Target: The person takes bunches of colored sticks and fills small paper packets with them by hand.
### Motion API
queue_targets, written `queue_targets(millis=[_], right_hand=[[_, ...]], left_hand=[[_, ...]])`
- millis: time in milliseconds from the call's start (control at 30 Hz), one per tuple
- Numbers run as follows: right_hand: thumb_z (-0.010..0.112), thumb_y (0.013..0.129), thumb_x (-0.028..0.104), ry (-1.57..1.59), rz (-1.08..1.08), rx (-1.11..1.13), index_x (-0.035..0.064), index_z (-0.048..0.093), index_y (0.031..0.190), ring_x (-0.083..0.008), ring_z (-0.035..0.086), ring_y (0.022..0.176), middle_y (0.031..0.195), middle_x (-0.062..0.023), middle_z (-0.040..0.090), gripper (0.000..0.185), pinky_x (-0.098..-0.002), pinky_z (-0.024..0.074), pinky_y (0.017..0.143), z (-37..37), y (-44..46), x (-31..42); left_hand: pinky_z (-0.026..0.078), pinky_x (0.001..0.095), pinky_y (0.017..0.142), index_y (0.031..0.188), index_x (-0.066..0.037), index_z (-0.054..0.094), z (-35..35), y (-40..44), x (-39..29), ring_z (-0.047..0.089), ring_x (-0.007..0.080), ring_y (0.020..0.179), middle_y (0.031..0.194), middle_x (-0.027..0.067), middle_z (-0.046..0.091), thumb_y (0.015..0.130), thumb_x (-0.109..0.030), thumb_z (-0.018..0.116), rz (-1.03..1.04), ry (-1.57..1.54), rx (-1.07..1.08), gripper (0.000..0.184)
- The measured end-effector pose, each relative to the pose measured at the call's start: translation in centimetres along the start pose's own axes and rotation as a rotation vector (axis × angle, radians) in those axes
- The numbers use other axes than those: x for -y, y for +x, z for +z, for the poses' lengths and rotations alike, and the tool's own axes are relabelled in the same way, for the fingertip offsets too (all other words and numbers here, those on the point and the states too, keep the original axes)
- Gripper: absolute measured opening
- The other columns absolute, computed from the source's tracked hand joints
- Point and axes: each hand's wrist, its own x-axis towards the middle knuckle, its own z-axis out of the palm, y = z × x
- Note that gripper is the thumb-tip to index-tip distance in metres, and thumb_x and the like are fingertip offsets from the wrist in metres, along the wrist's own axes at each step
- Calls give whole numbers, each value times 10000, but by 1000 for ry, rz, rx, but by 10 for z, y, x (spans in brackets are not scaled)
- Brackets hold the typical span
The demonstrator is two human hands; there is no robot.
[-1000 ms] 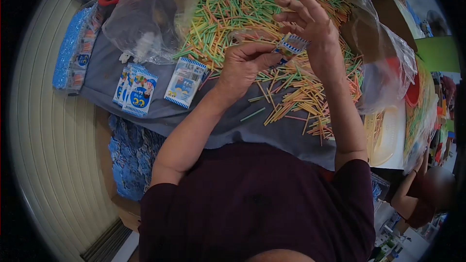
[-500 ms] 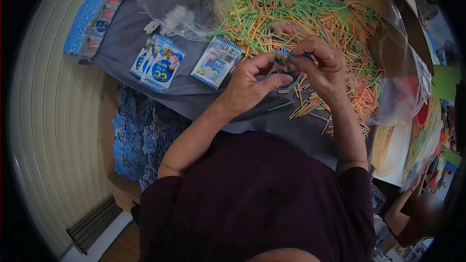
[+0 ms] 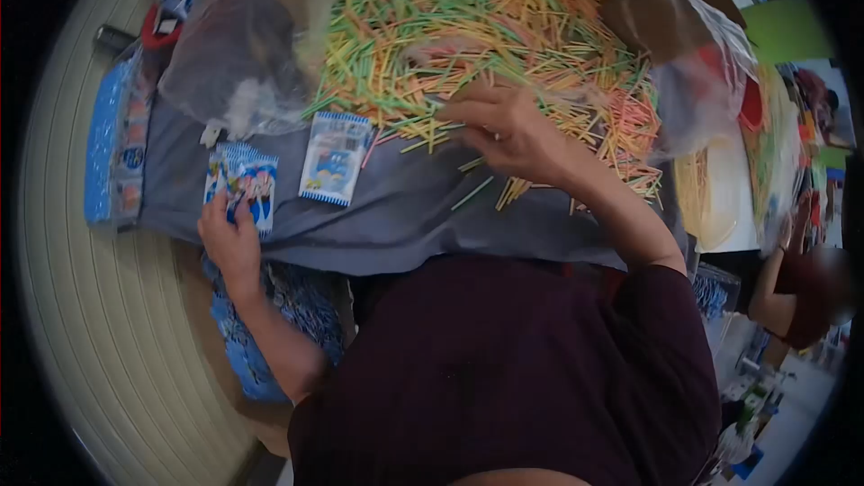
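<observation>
At the left of the dark grey cloth, my left hand (image 3: 231,243) has its thumb and fingers closed on the lower edge of a small blue-and-white printed packet (image 3: 257,182). This packet lies among overlapping packets of the same kind. My right hand (image 3: 522,135) is over the near edge of a large heap of thin green, yellow, orange and pink sticks (image 3: 504,22). Its fingers are drawn together and slightly blurred; what they pinch is hard to make out. Between the hands, a flat blue-and-white packet (image 3: 335,160) lies alone on the cloth.
Clear plastic bagging (image 3: 243,45) edges the heap at the left, and more plastic (image 3: 711,45) at the right. A blue bundle of packs (image 3: 112,148) stands far left by the ribbed wall. Below the cloth is a box of blue packets (image 3: 261,333). Another person (image 3: 796,301) is at far right.
The hands have parted from the small packet they held together. My left hand moved left to the overlapping packets; my right hand moved left over the sticks. The view has shifted.
</observation>
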Motion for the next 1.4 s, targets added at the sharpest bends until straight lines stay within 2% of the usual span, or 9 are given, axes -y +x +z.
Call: queue_targets(millis=[233,400,567,767,967,1067,1167,1233,1400], right_hand=[[640,831,76,-572,165,-124,79,693,1075,-316,622,1024,1100,-131,650,250,-453,493,818,-84,-46,-62],[619,825,93,-1179,291,132,111,638,1201,-281,482,1225,1320,-108,537,376,-470,413,895,-122,-92,-126],[617,798,69,-1227,259,250,107,601,1208,-262,449,1255,1321,-104,531,412,-465,367,926,-128,-107,-143],[620,759,51,-901,305,277,99,579,1181,-299,523,1179,1194,-151,597,426,-472,360,923,-129,-110,-147],[522,821,-12,-747,393,-219,12,557,1131,-354,599,872,985,-175,629,312,-394,445,763,-116,-95,-133],[567,883,74,-296,544,-437,25,509,1182,-346,597,838,999,-232,621,308,-516,447,762,-105,-81,-142],[551,940,104,624,733,-582,22,516,1159,-241,554,727,918,-179,617,237,-447,442,671,-96,-66,-147],[610,932,143,1139,538,-756,55,568,894,-97,430,556,685,-25,566,104,-286,338,510,-85,-46,-135],[656,933,158,925,461,-809,52,625,891,-77,353,480,637,16,538,118,-278,275,456,-69,-11,-114]], left_hand=[[427,453,946,1216,-42,640,-34,10,-81,551,331,1093,1077,131,625,895,-220,680,-144,300,-180,369],[456,426,844,1124,-34,671,-22,25,-154,558,323,973,1027,126,600,817,-248,758,268,-319,237,384],[470,425,780,1054,2,684,-2,20,-178,586,335,933,960,142,594,827,-154,712,368,-28,211,277],[505,412,693,970,-13,677,12,5,-179,607,322,835,902,119,606,824,-98,668,410,66,71,169],[486,384,631,887,5,699,12,3,-172,610,279,739,784,115,614,812,-44,703,240,-364,30,89],[469,366,628,876,25,704,2,12,-173,600,246,717,768,112,606,833,-42,707,68,-638,125,79],[467,362,642,877,27,707,-1,16,-165,592,239,728,778,109,602,834,-20,696,84,-618,210,65],[472,368,652,876,19,709,0,18,-163,590,246,742,785,108,603,819,4,690,138,-498,244,62],[484,388,692,878,-27,714,5,22,-162,580,281,814,828,81,616,746,-13,717,481,-249,-154,133]])
